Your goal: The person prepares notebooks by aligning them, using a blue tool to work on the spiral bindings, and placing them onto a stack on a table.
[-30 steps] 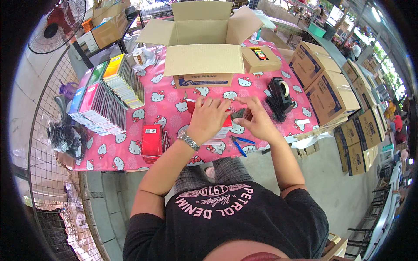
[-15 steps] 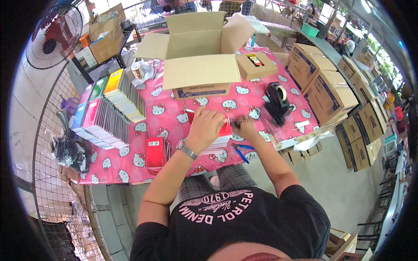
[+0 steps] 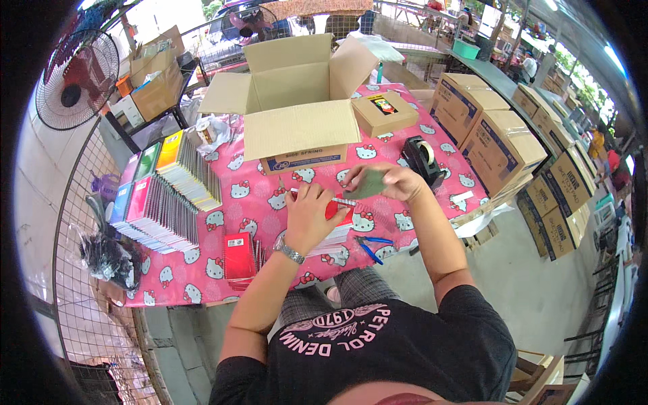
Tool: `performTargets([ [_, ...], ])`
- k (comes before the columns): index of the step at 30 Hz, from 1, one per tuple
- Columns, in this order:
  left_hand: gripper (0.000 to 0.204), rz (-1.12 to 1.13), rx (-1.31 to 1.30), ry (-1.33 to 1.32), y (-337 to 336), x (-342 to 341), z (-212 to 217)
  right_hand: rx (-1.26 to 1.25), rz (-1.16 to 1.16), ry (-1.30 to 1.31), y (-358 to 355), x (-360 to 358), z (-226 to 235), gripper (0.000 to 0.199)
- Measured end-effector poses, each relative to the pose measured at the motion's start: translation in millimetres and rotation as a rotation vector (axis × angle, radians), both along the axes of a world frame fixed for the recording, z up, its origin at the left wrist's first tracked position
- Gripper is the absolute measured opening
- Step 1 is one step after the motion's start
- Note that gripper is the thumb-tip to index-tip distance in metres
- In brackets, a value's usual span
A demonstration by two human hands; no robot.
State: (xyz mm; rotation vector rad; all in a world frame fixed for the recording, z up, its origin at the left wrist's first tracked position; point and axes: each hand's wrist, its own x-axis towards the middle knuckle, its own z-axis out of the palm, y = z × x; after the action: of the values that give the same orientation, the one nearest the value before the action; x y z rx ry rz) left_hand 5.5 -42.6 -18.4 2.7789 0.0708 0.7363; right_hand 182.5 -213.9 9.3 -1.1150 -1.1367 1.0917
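Observation:
A red notebook (image 3: 342,210) lies on top of a stack of white-edged notebooks (image 3: 329,241) at the front of the table. My left hand (image 3: 309,214) grips it from above, fingers bent over its far edge, where a pale spiral binding (image 3: 345,202) shows. Raised just right of the stack, my right hand (image 3: 399,182) holds a dark grey-green flat piece (image 3: 370,184) between thumb and fingers; its kind is unclear. Blue-handled pliers (image 3: 371,250) lie open beside the stack. Left of my left wrist is another red spiral notebook (image 3: 238,255) on a pile.
An open carton (image 3: 304,131) stands at the back, beside a closed brown box (image 3: 385,115). A black tape dispenser (image 3: 420,160) is at the right. Stacks of coloured spiral notebooks (image 3: 158,209) and a black plastic bundle (image 3: 111,250) fill the left. Large cartons (image 3: 499,142) stand beyond the right edge.
My right hand has lifted from beside the stack, up and to the right, and the dark flat piece now shows in it. My left hand stays on the red notebook. The view has shifted slightly.

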Motion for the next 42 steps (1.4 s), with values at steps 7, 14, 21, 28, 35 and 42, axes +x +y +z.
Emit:
performTargets([
  [7,0.045,-0.006,-0.044,0.015,2,0,6,-0.007,0.007,-0.102,4,8,-9,0.058],
  [14,0.043,-0.039,-0.111,-0.005,13,-1,12,-0.232,-0.043,-0.455,19,4,5,0.054],
  [21,0.038,-0.069,-0.213,-0.095,31,2,4,-0.057,-0.039,-0.028,22,11,-13,0.058],
  [28,0.037,-0.044,-0.287,-0.079,44,-2,0,-0.154,-0.034,-0.138,38,-3,9,0.055],
  [35,0.033,-0.061,-0.348,-0.101,55,-7,-7,-0.366,-0.459,0.001,47,19,-63,0.053],
  [42,0.021,-0.044,-0.847,-0.121,50,-1,-17,-0.526,-0.935,-1.157,-20,-16,-233,0.073],
])
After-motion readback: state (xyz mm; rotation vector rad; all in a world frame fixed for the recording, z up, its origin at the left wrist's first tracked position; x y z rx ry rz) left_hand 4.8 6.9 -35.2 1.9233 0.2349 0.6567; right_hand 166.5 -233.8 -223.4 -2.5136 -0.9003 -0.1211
